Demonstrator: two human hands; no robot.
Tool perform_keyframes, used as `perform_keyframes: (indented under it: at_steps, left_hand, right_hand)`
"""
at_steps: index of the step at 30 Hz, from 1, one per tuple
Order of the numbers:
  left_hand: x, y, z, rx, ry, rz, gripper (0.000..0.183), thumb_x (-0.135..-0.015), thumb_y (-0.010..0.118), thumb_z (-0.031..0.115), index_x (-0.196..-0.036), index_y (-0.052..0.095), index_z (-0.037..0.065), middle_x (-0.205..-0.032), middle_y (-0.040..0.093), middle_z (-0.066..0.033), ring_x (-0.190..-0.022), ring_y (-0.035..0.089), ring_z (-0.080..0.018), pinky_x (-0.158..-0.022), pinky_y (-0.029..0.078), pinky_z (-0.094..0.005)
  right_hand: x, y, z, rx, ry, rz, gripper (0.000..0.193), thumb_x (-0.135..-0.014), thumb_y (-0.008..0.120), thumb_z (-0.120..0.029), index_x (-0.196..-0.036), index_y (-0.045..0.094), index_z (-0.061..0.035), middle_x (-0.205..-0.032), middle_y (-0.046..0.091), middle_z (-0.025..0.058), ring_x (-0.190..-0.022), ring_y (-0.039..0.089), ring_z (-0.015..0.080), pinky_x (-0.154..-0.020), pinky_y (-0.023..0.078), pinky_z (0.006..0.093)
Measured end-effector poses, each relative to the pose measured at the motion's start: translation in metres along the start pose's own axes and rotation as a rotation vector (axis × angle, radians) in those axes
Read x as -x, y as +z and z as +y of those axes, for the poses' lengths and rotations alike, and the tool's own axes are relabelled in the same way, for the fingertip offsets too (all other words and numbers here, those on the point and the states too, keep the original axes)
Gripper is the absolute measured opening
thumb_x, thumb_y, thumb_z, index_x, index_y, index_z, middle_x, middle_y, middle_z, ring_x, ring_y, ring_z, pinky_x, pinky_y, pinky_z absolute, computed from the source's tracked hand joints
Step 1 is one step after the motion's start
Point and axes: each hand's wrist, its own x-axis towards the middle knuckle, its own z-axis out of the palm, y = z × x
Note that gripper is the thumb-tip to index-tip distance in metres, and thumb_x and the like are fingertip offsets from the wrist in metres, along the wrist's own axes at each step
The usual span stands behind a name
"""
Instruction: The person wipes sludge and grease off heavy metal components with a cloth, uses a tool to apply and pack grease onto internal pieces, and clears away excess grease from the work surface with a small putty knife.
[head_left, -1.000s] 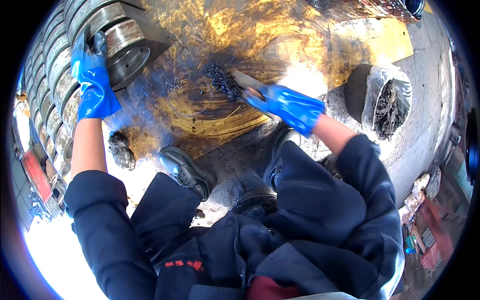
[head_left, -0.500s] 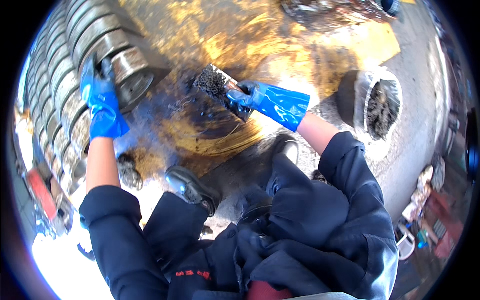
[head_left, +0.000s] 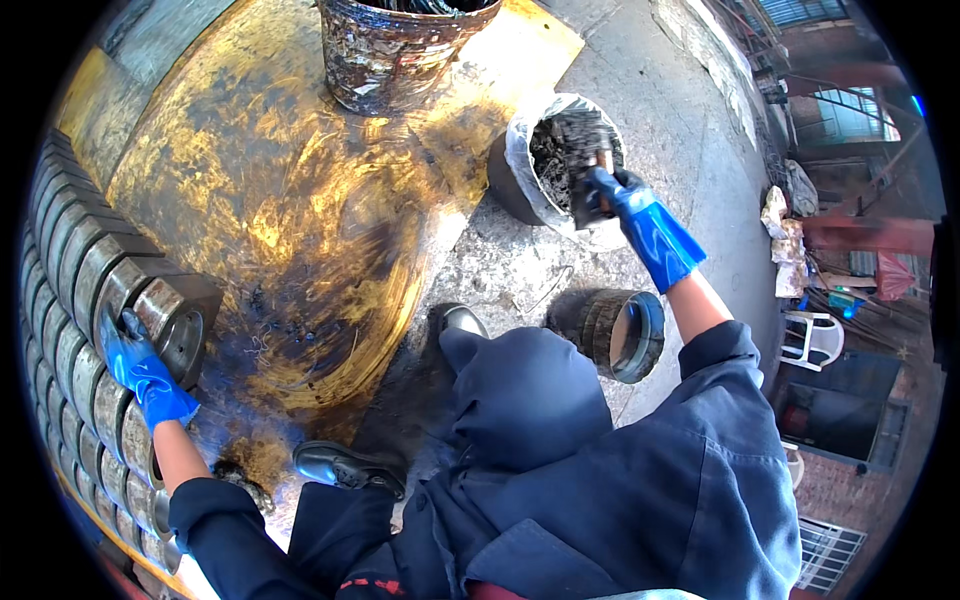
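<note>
My left hand, in a blue rubber glove, rests with its fingers spread on a round metal block at the near end of a row. In my right hand, also blue-gloved, the fingers are wrapped round the brownish handle of a flat scraper. The scraper is smeared by motion and tilted over a bin with a white plastic liner. Dark crumbly scraps lie inside that bin. The scraper's lower edge is close to the bin's near rim; whether they touch I cannot tell.
Several stacked rows of metal blocks line the left. A stained yellowish sheet with dark smears covers the floor. A dirty bucket stands at the far side. Another bucket is beside my right forearm. A white chair is at right.
My right hand has carried the scraper with its dark scraps from the stained sheet, right, to the lined bin. My left hand stays on the metal block. The view has turned right.
</note>
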Motion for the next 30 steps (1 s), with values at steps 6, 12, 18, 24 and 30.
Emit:
perform_keyframes:
  at_steps: [6,12,18,24,30]
  left_hand:
    - [-0.002,0.01,-0.015,-0.044,0.026,0.001,0.043,-0.093,0.055,0.031,-0.124,0.059,0.001,-0.121,0.061,-0.0234,-0.109,0.059,-0.0383,-0.097,0.044,-0.0419]
    - [-0.001,0.01,-0.018,-0.134,0.044,-0.002,0.043,-0.093,0.055,0.032,-0.125,0.059,0.003,-0.119,0.062,-0.0235,-0.109,0.059,-0.0381,-0.096,0.045,-0.0429]
    - [0.002,0.002,-0.018,-0.151,0.027,-0.013,0.046,-0.094,0.053,0.033,-0.128,0.056,0.002,-0.124,0.06,-0.0202,-0.114,0.057,-0.0363,-0.099,0.043,-0.0423]
    - [0.006,0.003,-0.025,-0.141,0.002,-0.002,0.047,-0.095,0.052,0.034,-0.126,0.057,-0.001,-0.122,0.06,-0.023,-0.113,0.057,-0.0384,-0.099,0.043,-0.0439]
    - [0.006,0.004,0.013,-0.012,-0.103,-0.025,0.047,-0.093,0.057,0.034,-0.126,0.058,0.0,-0.124,0.059,-0.0237,-0.116,0.055,-0.0377,-0.101,0.042,-0.0411]
  right_hand:
    - [-0.032,-0.019,0.022,1.183,-0.245,0.544,0.042,-0.087,0.056,-0.044,-0.101,0.064,-0.0052,-0.075,0.067,0.0194,-0.067,0.065,0.0351,-0.061,0.051,0.0475]
    - [-0.03,-0.004,-0.011,1.346,0.044,0.384,0.052,-0.095,0.039,-0.05,-0.102,0.067,-0.0066,-0.091,0.069,0.0223,-0.082,0.068,0.0379,-0.071,0.051,0.0508]
    - [-0.013,-0.003,-0.04,1.197,0.009,0.308,0.04,-0.088,0.053,-0.039,-0.109,0.063,-0.0054,-0.098,0.069,0.021,-0.087,0.069,0.0356,-0.074,0.052,0.0488]
    - [0.004,0.126,-0.056,0.48,-0.621,-0.139,0.049,-0.092,0.053,-0.034,-0.136,0.045,-0.0132,-0.11,0.064,0.0188,-0.094,0.065,0.0278,-0.081,0.051,0.0366]
    - [-0.054,0.266,-0.032,1.031,-0.287,-0.507,0.042,-0.095,0.047,-0.037,-0.127,0.054,-0.0102,-0.114,0.064,0.0124,-0.1,0.061,0.0277,-0.085,0.048,0.0345]
